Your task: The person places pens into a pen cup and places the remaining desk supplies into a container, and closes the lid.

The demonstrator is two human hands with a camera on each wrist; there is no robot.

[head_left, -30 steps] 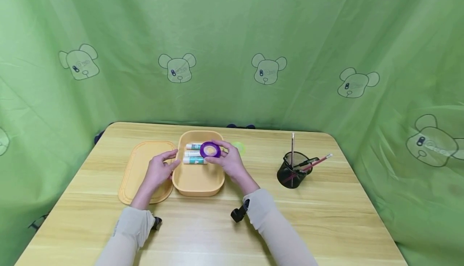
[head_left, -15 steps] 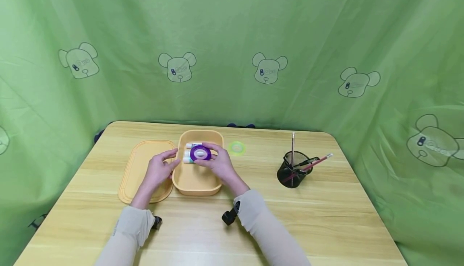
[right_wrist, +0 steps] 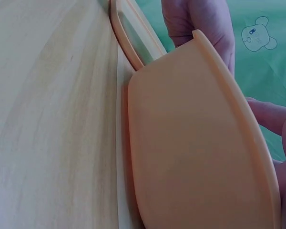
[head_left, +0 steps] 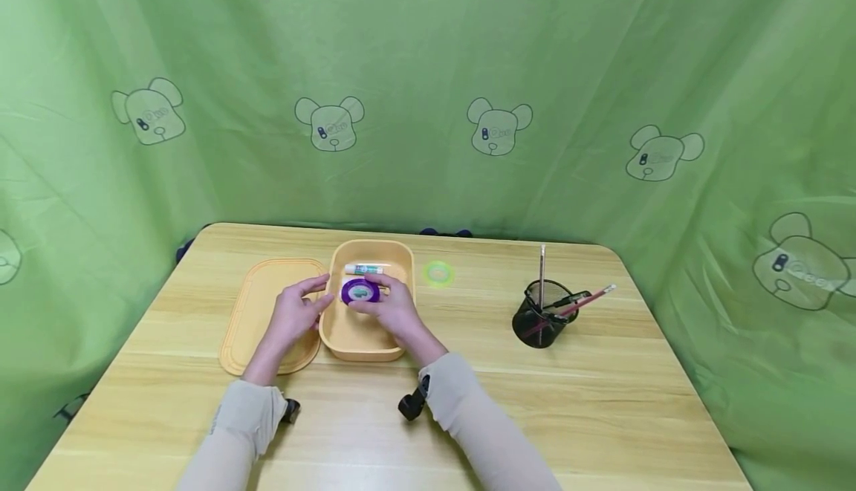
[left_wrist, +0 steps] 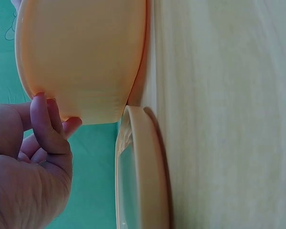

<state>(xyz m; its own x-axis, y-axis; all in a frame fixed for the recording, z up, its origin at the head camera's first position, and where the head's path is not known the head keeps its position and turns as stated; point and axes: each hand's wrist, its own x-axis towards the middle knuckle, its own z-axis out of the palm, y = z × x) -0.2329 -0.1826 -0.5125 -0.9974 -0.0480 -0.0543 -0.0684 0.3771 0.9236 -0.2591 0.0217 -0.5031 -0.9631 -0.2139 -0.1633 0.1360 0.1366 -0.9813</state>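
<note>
A pale orange box point(head_left: 366, 335) stands uncovered on the table. My left hand point(head_left: 294, 316) holds its left side at the rim, thumb and fingertips on the wall in the left wrist view. Over the inside of the box, my right hand point(head_left: 397, 309) pinches a purple tape roll point(head_left: 346, 294) between thumb and fingers. White-and-teal glue sticks lie in the box; the far glue stick point(head_left: 364, 270) shows, while the others are mostly hidden behind the roll and hand. In the right wrist view the box wall point(right_wrist: 200, 138) hides the roll.
The matching orange lid point(head_left: 257, 313) lies left of the box, partly under my left hand. A translucent yellow-green ring point(head_left: 438, 273) lies to the right of the box. Farther right stands a black mesh pen holder point(head_left: 535, 324) with pencils. Green curtain point(head_left: 414, 171) hangs behind the table.
My right hand has carried the purple tape roll leftward and slightly nearer, from over the glue sticks' right ends to their left part. The left hand has stayed at the box.
</note>
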